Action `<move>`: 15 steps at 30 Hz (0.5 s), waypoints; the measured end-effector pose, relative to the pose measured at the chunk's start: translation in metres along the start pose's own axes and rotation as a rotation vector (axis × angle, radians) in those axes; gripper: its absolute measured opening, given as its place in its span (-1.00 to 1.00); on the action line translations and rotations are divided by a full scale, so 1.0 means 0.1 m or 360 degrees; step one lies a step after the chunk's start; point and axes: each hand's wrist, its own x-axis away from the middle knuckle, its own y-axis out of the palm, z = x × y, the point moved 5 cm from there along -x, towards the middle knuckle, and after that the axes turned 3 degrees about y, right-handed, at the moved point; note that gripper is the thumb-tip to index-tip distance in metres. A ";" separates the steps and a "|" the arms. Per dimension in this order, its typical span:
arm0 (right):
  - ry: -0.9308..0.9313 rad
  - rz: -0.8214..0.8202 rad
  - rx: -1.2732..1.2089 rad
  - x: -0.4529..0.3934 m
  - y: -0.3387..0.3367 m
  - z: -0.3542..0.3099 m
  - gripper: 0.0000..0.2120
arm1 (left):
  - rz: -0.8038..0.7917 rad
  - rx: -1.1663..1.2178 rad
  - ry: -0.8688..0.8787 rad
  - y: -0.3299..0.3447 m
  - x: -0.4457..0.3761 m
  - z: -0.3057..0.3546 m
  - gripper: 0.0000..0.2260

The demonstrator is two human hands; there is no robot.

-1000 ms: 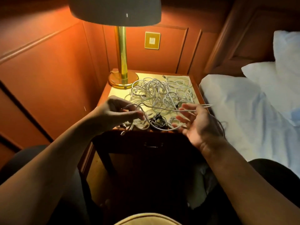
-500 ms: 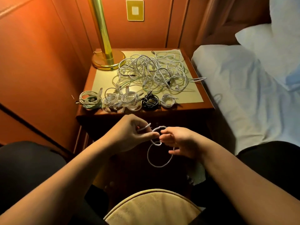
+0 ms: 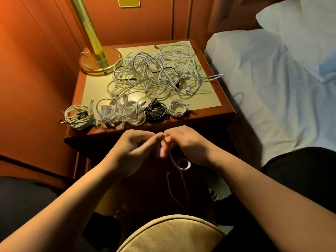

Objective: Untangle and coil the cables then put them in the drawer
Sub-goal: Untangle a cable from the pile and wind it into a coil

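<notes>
Fingertips of the left hand (image 3: 135, 149) and right hand (image 3: 183, 142) meet in front of the nightstand (image 3: 209, 115), both pinching one thin white cable (image 3: 177, 167). It hangs below the hands, its long axis near vertical, with a small bright loop under the right palm and a longer slack loop beneath (its plug ends are not visible). Half a second ago the hanging part was a single rounder loop just under the fingers; now it trails lower and narrower. On the glossy wooden top, five round coiled bundles (image 3: 131, 112) line the front edge, four pale and one black, before the tangled cable heap (image 3: 156, 73) beside the polished brass lamp base (image 3: 100, 60).
</notes>
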 end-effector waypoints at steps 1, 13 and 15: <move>-0.0005 -0.0013 -0.0155 -0.02 0.03 0.00 -0.69 | 0.0072 0.0150 -0.0062 -0.02 -0.02 -0.02 -0.59; 0.0016 0.0416 -0.0533 -0.17 -0.16 0.07 -0.68 | -0.0039 0.1355 -0.0692 0.21 -0.07 -0.20 -0.62; 0.0056 0.0429 -0.0335 -0.22 -0.10 0.17 -0.69 | -0.0164 0.1894 -0.0795 0.28 -0.04 -0.07 -0.64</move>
